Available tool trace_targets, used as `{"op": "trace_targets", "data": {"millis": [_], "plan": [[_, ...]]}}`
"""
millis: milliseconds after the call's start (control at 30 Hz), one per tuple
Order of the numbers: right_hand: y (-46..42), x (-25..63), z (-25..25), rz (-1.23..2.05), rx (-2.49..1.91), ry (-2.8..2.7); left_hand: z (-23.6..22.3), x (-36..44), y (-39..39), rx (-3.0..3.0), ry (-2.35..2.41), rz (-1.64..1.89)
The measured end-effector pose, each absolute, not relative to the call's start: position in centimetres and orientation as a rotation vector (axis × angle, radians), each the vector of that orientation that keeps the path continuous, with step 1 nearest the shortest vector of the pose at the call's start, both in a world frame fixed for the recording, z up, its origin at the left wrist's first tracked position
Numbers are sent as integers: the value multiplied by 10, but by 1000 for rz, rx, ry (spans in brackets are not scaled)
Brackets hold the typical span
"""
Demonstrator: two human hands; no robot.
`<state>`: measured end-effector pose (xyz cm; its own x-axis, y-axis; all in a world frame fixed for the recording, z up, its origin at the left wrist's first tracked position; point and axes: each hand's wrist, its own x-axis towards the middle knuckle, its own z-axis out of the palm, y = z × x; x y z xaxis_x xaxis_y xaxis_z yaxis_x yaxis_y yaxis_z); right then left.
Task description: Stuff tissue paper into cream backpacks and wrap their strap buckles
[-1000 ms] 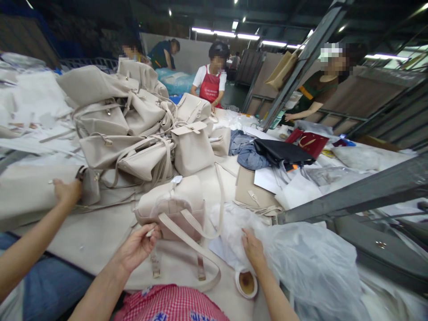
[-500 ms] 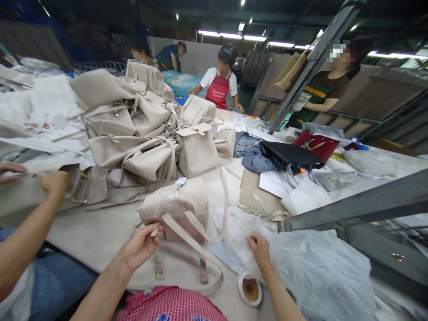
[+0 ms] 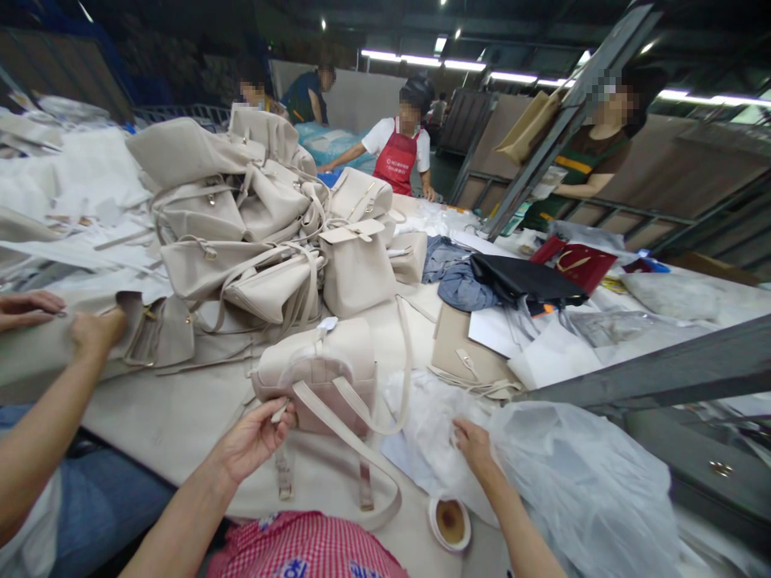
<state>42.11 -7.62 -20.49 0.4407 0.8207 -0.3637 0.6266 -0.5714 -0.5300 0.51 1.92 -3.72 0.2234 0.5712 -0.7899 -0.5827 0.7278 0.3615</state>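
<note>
In front of me on the table lies a cream leather backpack (image 3: pixel 337 345), its straps and buckles toward me. My left hand (image 3: pixel 259 437) is at its lower left corner, fingers pinched on a small pale strip (image 3: pixel 279 413); whether the strip joins the bag I cannot tell. My right hand (image 3: pixel 475 448) is to the right of the bag, over crumpled white plastic film (image 3: pixel 422 425). Its thumb and fingers are drawn together, and what they hold, if anything, is too small to make out. Below it stands a small round tub (image 3: pixel 450 523) with a brownish coating inside.
Many cream bags (image 3: pixel 246 209) are heaped behind the backpack. At left, a co-worker's hands (image 3: pixel 96 329) work on another bag. A clear plastic bag (image 3: pixel 584 482) and a slanting metal beam (image 3: pixel 650 357) lie right. Two people stand beyond the table.
My right hand has shifted slightly right and its fingers have loosened a little. My left hand keeps its pinch at the backpack's corner. The person in the red apron has reached out sideways.
</note>
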Motion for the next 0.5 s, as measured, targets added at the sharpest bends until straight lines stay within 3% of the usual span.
{"op": "trace_targets", "data": {"millis": [500], "plan": [[-77, 398, -185, 640, -2375, -1461, -37, 7, 22, 12, 1092, 800]]}}
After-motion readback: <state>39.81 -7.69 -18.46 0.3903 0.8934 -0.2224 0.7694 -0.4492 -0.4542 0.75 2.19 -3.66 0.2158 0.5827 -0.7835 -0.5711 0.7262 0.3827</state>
